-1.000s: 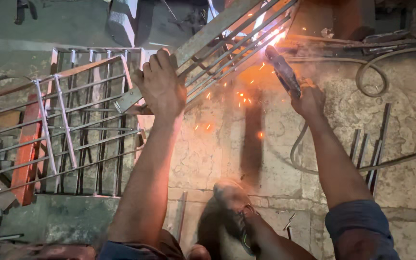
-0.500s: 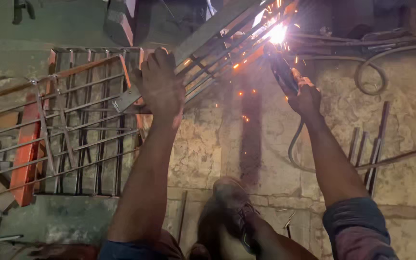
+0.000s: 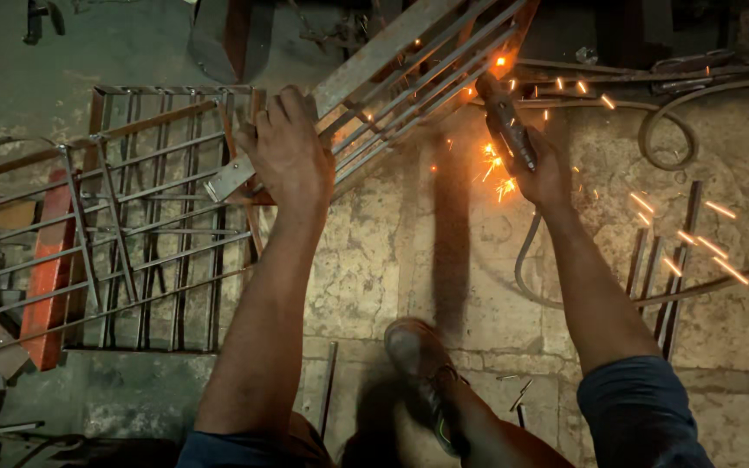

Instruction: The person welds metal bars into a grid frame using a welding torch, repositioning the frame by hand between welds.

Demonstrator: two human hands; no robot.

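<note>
Foot: a worn dark shoe [image 3: 416, 364] is planted on the cracked stone floor [image 3: 366, 260], nearest the camera, between the two bare forearms.
Loose rods: thin dark steel rods [image 3: 661, 277] lie on the floor just beside the right arm, in the path of the sparks.
Left hand: the left hand [image 3: 288, 156] is clamped, knuckles up, over the lower end of a tilted grille of grey steel bars [image 3: 418, 78], which leans up and away toward the top right.
Right hand: the right hand [image 3: 543, 169] is closed round the handle of a dark, slim electrode holder [image 3: 506, 130], whose tip touches the grille bars at a bright orange glow.
Cable: a black cable [image 3: 530, 269] runs from the holder down past the right wrist and loops across the floor.
Sparks: orange sparks [image 3: 496, 173] fall around the right hand and scatter rightward.
Flat grille: a second rusty barred steel frame [image 3: 132, 225] lies flat to the left, over a red-painted steel channel [image 3: 49, 269].
Risk, burns: both hands and forearms appear bare, so falling sparks could likely burn them.
Risk, slip: the left hand alone seems to steady the grille; a flinch could let it slide and break the arc.
Risk, trip: the cable loop and rods near the foot could catch a step.
</note>
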